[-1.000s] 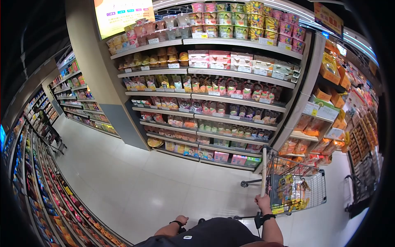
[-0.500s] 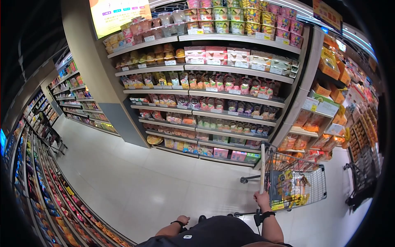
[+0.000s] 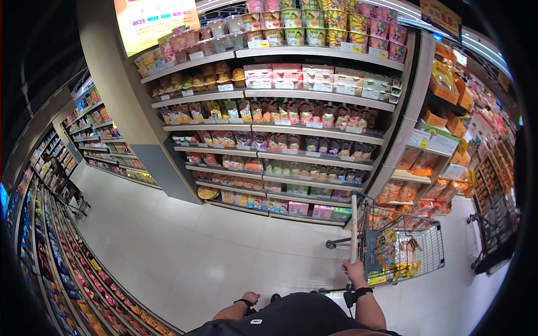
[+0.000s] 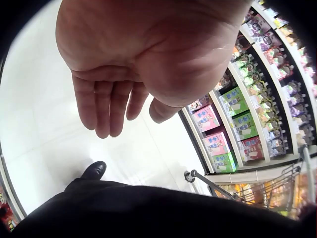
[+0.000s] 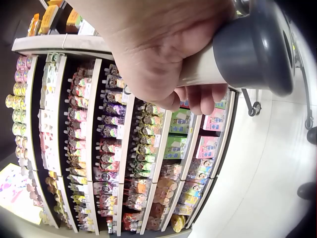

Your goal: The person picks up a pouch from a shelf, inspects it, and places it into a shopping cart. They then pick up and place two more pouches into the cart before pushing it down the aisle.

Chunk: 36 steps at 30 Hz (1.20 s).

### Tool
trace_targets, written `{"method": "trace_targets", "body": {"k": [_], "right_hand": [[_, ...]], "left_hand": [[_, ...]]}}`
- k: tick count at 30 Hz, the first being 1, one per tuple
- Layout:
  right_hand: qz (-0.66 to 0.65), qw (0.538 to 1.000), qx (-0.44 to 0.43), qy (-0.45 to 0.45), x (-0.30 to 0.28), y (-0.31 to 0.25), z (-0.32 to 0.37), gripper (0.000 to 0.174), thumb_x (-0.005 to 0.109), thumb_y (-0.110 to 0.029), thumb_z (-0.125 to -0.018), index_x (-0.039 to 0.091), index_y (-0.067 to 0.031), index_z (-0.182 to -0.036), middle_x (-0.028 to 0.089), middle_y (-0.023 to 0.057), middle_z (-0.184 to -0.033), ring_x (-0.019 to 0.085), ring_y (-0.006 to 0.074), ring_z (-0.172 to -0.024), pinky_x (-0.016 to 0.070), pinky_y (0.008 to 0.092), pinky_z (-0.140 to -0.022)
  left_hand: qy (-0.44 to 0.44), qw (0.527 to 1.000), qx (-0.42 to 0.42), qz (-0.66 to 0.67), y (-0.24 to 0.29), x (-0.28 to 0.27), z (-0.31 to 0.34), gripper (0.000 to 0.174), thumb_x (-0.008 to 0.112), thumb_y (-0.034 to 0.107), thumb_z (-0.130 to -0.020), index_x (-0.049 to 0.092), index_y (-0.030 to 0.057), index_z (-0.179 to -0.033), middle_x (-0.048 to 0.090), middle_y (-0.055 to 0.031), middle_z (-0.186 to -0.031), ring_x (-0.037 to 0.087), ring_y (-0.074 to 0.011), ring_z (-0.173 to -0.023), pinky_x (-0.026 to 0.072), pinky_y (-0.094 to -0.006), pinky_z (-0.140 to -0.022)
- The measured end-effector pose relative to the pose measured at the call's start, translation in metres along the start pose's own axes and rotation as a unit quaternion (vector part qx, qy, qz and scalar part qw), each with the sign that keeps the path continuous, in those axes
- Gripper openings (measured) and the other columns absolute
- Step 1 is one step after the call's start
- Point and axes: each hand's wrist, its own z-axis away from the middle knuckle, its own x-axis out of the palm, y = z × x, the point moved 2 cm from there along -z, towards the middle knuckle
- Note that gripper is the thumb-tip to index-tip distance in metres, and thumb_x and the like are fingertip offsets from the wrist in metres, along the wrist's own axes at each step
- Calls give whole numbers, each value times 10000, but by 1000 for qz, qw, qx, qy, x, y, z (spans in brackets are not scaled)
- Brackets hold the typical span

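Note:
My right hand [image 3: 354, 271] grips the pale handle bar [image 3: 353, 229] of a wire shopping cart [image 3: 428, 246], near the bar's close end. In the right wrist view the fingers of the right hand [image 5: 168, 59] curl round the bar [image 5: 203, 67] beside its dark end cap [image 5: 255, 47]. Yellow and dark packages [image 3: 386, 252] lie in the cart. The left hand [image 3: 250, 298] hangs low at the body's left side, touching nothing; in the left wrist view the left hand [image 4: 143, 54] has loose, slightly bent fingers with nothing in them.
Ahead stands a tall shelf [image 3: 269, 151] of cups, boxes and pouches. Another stocked shelf [image 3: 84, 274] runs along the left. Orange packages fill a display [image 3: 414, 162] behind the cart. A second cart [image 3: 75, 199] is far left, and dark cart-like frames [image 3: 487, 241] stand at the right edge.
The shelf ahead has shifted slightly left and down in the head view. The cart and right hand have moved a little left in it; the grip on the bar is unchanged.

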Motion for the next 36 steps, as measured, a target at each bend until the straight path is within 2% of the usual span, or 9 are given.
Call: {"method": "trace_targets", "body": {"k": [5, 7, 20, 22, 29, 31, 36], "right_hand": [[-9, 1000, 7, 10, 0, 1, -2, 70, 616, -78, -846, 581, -29, -811, 616, 59, -652, 592, 125, -523, 453, 247, -446], [-7, 1000, 11, 4, 0, 1, -2, 99, 644, -107, -833, 615, -14, -824, 640, 64, -656, 628, 128, -550, 485, 254, -479], [6, 1000, 6, 8, 0, 13, -10, 104, 651, -111, -826, 613, -13, -823, 648, 65, -664, 634, 133, -553, 481, 259, -476], [10, 1000, -16, 7, 1, 8, -7, 95, 611, -84, -860, 570, -42, -785, 605, 47, -634, 573, 114, -506, 431, 244, -429], [-12, 1000, 2, 18, 3, 0, -1, 80, 605, -83, -858, 556, -53, -801, 597, 46, -624, 568, 110, -504, 423, 241, -429], [-6, 1000, -1, 2, 2, -5, 2, 88, 618, -106, -853, 565, -52, -807, 602, 44, -626, 566, 105, -501, 419, 238, -428], [10, 1000, -8, 10, 3, -3, 1, 100, 630, -129, -842, 580, -45, -823, 607, 42, -624, 561, 99, -492, 417, 236, -429]], "left_hand": [[-6, 1000, 1, -22, -1, 2, -1, 450, 531, 400, -919, 681, -16, -999, 715, -103, -924, 684, -204, -759, 544, -341, -646], [2, 1000, 10, -22, 1, 1, 1, 451, 530, 400, -919, 682, -19, -992, 715, -102, -909, 681, -202, -739, 540, -340, -639], [-5, 999, 17, -40, 6, -3, -4, 442, 529, 384, -917, 678, -23, -1004, 718, -111, -908, 681, -202, -719, 529, -353, -640], [-3, 999, 20, -42, 7, -4, -2, 442, 526, 383, -918, 679, -21, -1007, 719, -110, -914, 684, -202, -730, 529, -355, -651], [-6, 999, 20, -48, 9, -6, 2, 445, 524, 383, -916, 684, -23, -1003, 721, -110, -924, 688, -202, -748, 531, -354, -654], [27, 998, 46, -16, 6, -5, -2, 455, 515, 416, -874, 702, 12, -785, 696, -114, -724, 649, -222, -605, 514, -372, -626], [27, 999, 43, -5, 5, -4, -1, 468, 513, 421, -887, 702, 2, -805, 696, -108, -727, 651, -220, -613, 517, -365, -618]]}}
